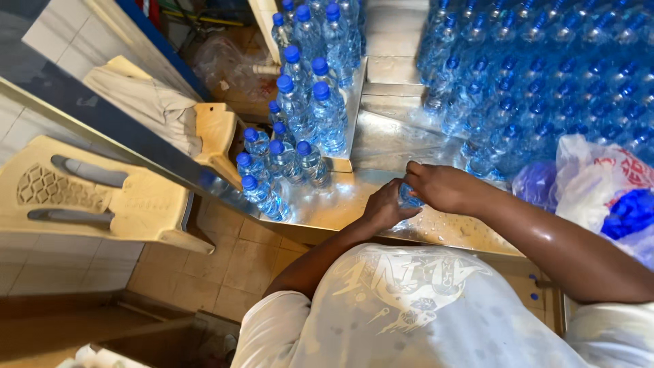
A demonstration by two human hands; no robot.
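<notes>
- While both hands meet over the wet metal table (381,146), the left hand (383,206) wraps around the body of a small bottle (409,197).
- The right hand (439,185) closes over the bottle's top, fingers curled down on it.
- The bottle stands near the table's front edge.
- Capped bottles (300,102) cluster to the left; more (545,75) fill the right.
- A bag of blue caps (630,211) lies just beside the right forearm.
- Two tan plastic chairs (109,197) stand at left.
</notes>
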